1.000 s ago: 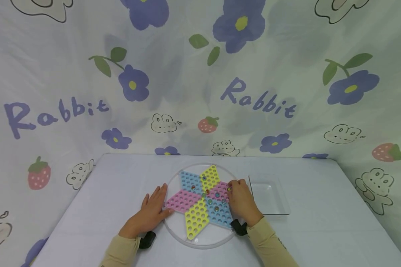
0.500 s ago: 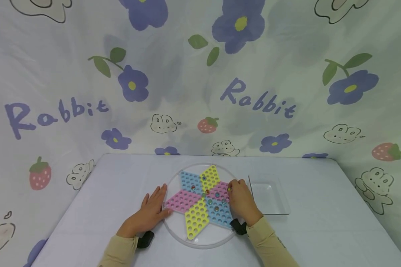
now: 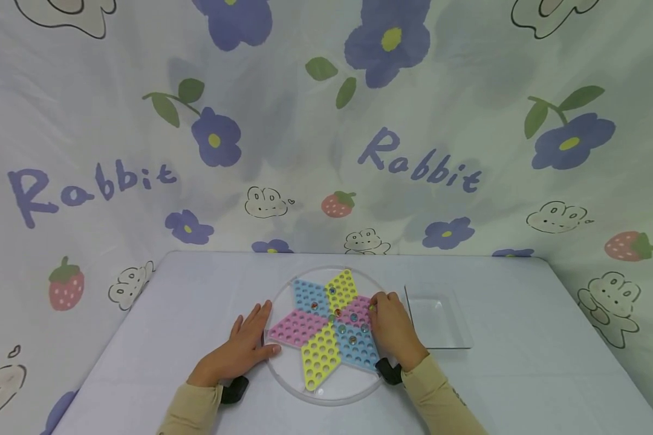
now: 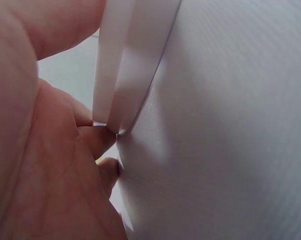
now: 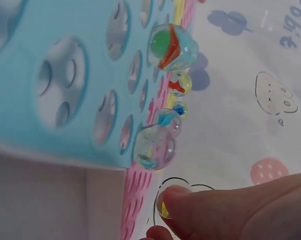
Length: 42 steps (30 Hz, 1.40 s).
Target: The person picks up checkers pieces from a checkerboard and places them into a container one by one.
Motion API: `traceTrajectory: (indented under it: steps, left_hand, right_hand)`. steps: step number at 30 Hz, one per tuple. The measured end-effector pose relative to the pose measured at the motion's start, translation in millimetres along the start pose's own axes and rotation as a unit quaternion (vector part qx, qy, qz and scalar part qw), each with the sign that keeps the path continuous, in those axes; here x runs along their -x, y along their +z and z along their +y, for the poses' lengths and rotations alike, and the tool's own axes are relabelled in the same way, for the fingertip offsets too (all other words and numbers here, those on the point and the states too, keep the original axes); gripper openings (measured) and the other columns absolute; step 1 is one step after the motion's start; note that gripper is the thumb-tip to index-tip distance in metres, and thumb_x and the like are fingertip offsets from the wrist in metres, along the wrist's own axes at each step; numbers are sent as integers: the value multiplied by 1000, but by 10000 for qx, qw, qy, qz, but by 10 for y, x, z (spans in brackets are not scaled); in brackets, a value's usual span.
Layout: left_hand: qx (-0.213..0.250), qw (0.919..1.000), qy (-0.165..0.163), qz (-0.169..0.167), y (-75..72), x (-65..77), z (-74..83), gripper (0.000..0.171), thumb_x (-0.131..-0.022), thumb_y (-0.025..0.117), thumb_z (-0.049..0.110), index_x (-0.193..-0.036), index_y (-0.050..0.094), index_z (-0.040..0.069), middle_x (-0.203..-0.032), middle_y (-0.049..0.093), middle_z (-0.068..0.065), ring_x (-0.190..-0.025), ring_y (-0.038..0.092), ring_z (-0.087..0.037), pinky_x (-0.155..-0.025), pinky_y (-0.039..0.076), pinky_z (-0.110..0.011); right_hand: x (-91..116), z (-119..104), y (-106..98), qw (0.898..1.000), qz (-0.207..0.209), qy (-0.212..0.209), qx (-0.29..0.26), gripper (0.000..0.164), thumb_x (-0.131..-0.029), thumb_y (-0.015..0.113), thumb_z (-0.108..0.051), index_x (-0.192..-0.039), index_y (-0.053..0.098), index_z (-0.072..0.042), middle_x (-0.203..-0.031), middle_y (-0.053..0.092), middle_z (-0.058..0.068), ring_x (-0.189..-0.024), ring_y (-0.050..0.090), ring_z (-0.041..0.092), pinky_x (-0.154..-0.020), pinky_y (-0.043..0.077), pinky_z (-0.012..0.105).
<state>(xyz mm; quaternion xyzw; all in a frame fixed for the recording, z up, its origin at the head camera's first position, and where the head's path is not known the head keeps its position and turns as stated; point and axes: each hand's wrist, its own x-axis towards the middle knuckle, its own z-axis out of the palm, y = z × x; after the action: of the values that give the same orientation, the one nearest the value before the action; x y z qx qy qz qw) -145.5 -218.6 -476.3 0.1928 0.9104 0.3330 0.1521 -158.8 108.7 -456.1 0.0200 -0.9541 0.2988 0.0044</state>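
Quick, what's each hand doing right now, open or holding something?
Left hand: open, at the board's edge.
Right hand: pinching a marble.

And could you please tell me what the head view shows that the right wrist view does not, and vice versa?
Only the head view shows the left hand and clear tray.
Only the right wrist view plainly shows the green and orange inside one marble.
Both show the board, other marbles, the right hand and wall cloth.
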Motion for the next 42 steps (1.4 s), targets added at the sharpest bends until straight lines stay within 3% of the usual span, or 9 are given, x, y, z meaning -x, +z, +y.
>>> traceTrajectory:
  steps: [15, 21, 27, 42]
  left_hand:
    - [-43, 10000, 35, 23, -17, 20, 22, 94, -99, 62, 40, -158, 7, -8, -166, 5, -24, -152, -3, -43, -115, -12, -63]
    - [-19, 10000, 25, -32, -13, 15, 6, 94, -100, 61, 40, -158, 4, -7, -166, 3, -23, -152, -5, -42, -115, -13, -62]
    - [-9, 10000, 33, -57, -11, 11, 8, 93, -100, 60, 39, -158, 3, -7, -166, 3, -23, -152, -5, -42, -115, -14, -61]
    - [-65, 10000, 19, 1, -5, 11, 21, 93, -99, 61, 40, -158, 6, -7, -166, 5, -24, -152, -3, -43, -115, -13, -61]
  right_hand:
    - [90, -76, -128, 9996, 168, -184, -138, 19, -98, 64, -7, -114, 64, 3, -101, 57, 14, -84, 56, 20, -75, 55, 34]
    - [119, -85, -201, 9987, 306, -357, -171, 18, -97, 65, -8, -112, 63, 2, -102, 57, 16, -78, 55, 20, -67, 53, 31]
    - [125, -95, -269, 9989, 371, -246, -135, 21, -97, 66, -9, -115, 63, 2, -102, 58, 15, -81, 56, 21, -72, 55, 33]
    - [154, -1, -434, 9959, 748, -412, -302, 19, -96, 65, -4, -114, 64, 3, -98, 58, 16, -77, 54, 22, -65, 50, 33]
